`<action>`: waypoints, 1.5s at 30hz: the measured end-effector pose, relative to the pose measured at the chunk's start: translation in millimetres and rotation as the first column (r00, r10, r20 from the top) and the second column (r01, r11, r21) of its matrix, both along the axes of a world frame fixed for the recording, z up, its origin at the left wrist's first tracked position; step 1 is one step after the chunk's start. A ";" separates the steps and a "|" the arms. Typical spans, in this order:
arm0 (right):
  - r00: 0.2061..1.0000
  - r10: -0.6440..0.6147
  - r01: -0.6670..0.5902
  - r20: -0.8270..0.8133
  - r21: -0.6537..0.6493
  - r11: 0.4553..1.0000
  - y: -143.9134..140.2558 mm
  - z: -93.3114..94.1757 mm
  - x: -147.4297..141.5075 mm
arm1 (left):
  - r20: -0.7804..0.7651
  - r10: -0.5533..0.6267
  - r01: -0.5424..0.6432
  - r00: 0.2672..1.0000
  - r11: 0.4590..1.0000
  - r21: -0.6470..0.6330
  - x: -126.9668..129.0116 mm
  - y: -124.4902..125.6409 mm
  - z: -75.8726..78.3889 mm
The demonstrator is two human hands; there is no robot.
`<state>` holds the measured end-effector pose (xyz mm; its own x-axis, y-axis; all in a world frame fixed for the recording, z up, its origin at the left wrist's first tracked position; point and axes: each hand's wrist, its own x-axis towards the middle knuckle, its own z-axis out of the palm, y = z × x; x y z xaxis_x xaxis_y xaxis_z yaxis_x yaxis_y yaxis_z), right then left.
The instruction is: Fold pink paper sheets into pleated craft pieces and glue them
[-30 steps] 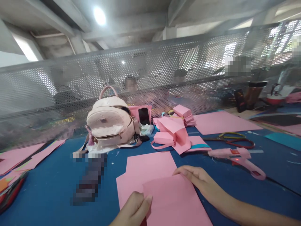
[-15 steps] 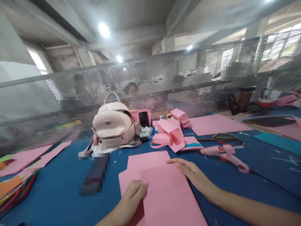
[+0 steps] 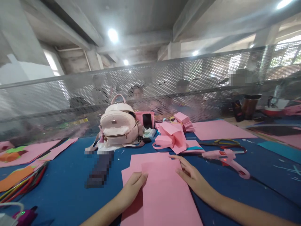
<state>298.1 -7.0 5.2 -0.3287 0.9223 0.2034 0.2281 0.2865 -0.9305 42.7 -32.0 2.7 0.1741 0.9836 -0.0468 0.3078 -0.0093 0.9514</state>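
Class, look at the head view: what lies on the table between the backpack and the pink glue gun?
Between the backpack and the glue gun lies a heap of folded pink paper pieces, seen in the head view.

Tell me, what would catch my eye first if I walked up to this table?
Probably the pink paper sheet in the near middle of the blue table, with the left hand on its left edge and the right hand flat on its right side. Behind it stands a pale pink backpack against the perforated metal screen. To the right lies a pink glue gun, with scissors just beyond it.
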 end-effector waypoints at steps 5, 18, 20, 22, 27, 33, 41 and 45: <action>0.998 -0.033 0.026 0.059 0.106 0.994 3.9 -6.2 0.3 | 0.074 -0.052 0.051 0.996 0.999 0.005 -1.2 5.0 6.0; 0.983 0.130 -0.169 -0.130 -0.355 0.919 -5.8 6.6 -11.2 | 0.232 0.034 -0.052 0.972 0.996 0.069 -10.0 4.4 5.1; 0.984 0.150 -0.172 -0.095 -0.314 0.934 -3.8 10.2 -11.4 | 0.253 0.013 -0.029 0.967 0.998 0.062 -12.2 0.6 7.1; 0.988 0.146 -0.156 -0.059 -0.269 0.950 1.8 13.2 -9.7 | 0.278 -0.015 0.002 0.961 0.999 0.046 -14.4 -3.7 8.7; 0.990 0.144 -0.140 -0.001 -0.221 0.965 16.1 13.9 -3.5 | 0.328 -0.092 0.099 0.940 0.995 -0.005 -18.3 -11.2 8.1; 0.991 0.133 -0.128 0.004 -0.260 0.957 21.7 4.8 -1.6 | 0.379 -0.118 0.142 0.918 0.989 -0.035 -21.8 -6.6 2.1; 0.992 0.123 -0.114 0.020 -0.263 0.958 34.6 -10.0 1.4 | 0.488 -0.027 0.062 0.873 0.997 -0.055 -18.8 13.8 -4.4; 0.995 0.086 -0.071 0.056 -0.227 0.971 38.7 -13.9 5.2 | 0.528 -0.001 0.038 0.849 0.997 -0.060 -11.4 21.0 -10.1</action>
<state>303.3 31.7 -8.8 -0.4075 0.9127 -0.0303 0.2754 0.0912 -0.9570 31.3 -11.0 -7.4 0.2101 0.9777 -0.0070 -0.2396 0.0585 0.9691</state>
